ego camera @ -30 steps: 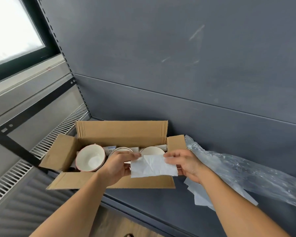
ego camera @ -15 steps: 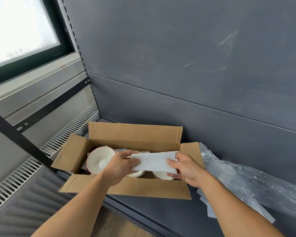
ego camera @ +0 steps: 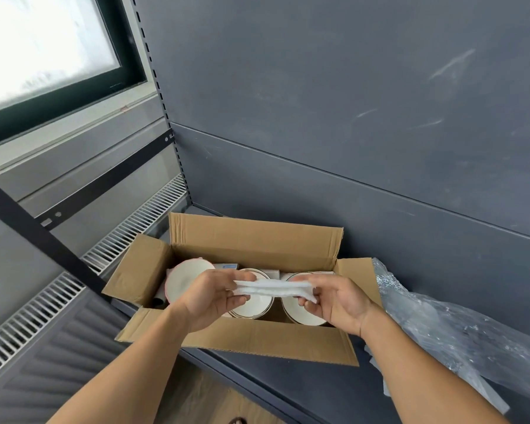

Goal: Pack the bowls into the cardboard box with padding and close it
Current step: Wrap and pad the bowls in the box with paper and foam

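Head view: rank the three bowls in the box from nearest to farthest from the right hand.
1. Right bowl, just under the right hand, which pinches the padding sheet.
2. Middle bowl, centre of the cardboard box.
3. Left bowl, tilted at the far left end.

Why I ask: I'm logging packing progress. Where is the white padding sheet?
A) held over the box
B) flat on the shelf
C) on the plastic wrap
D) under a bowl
A: the left hand and right hand pinch the padding sheet above the cardboard box.
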Demonstrator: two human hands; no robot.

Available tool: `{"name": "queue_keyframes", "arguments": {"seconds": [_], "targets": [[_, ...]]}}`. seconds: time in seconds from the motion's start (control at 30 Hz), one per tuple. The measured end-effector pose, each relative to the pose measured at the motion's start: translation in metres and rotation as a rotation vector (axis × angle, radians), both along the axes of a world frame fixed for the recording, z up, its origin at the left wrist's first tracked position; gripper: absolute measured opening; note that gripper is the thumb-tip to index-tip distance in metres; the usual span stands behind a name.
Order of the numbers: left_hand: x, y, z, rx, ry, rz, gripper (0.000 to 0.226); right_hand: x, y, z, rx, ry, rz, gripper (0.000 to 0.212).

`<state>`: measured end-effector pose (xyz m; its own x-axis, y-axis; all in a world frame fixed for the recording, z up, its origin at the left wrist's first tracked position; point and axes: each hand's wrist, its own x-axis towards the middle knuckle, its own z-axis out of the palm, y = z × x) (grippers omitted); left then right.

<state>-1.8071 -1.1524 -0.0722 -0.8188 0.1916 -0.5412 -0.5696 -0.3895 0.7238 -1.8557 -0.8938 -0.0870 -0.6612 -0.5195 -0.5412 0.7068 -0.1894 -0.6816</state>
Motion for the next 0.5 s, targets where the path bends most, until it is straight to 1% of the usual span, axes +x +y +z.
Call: {"name": "queue_keyframes", "arguments": {"seconds": [0.03,0.07,0.13,0.17,0.2,0.27,0.3,0.33,0.4,0.5], "targets": [[-0.001,-0.002,-0.001,-0.051,0.006,-0.006,0.025,-0.002,-0.004,0.001,0.044,0.014,0.025,0.034],[-0.003,-0.003,-0.002,-0.13,0.023,-0.018,0.02,-0.003,-0.009,0.001,0.121,0.061,0.051,0.033],[-0.006,-0.005,-0.005,-0.338,0.09,-0.053,0.009,-0.005,-0.021,0.0,0.335,0.242,0.102,0.017],[-0.006,-0.006,-0.006,-0.454,0.135,-0.069,0.009,-0.005,-0.028,0.0,0.429,0.339,0.119,0.015],[-0.007,-0.008,-0.005,-0.592,0.183,-0.083,0.013,-0.005,-0.033,-0.001,0.496,0.423,0.139,0.02],[-0.01,-0.012,-0.005,-0.939,0.294,-0.127,0.023,-0.007,-0.043,-0.005,0.584,0.554,0.189,0.032],[-0.012,-0.015,-0.006,-1.093,0.351,-0.165,0.024,-0.008,-0.047,-0.008,0.65,0.623,0.221,0.034],[-0.014,-0.019,-0.008,-1.201,0.395,-0.211,0.023,-0.009,-0.051,-0.011,0.724,0.695,0.255,0.032],[-0.016,-0.028,-0.017,-1.3,0.424,-0.318,0.018,-0.01,-0.059,-0.02,0.809,0.756,0.296,0.027],[-0.016,-0.037,-0.031,-1.315,0.398,-0.507,0.019,-0.007,-0.067,-0.033,0.844,0.732,0.379,0.02]]}}
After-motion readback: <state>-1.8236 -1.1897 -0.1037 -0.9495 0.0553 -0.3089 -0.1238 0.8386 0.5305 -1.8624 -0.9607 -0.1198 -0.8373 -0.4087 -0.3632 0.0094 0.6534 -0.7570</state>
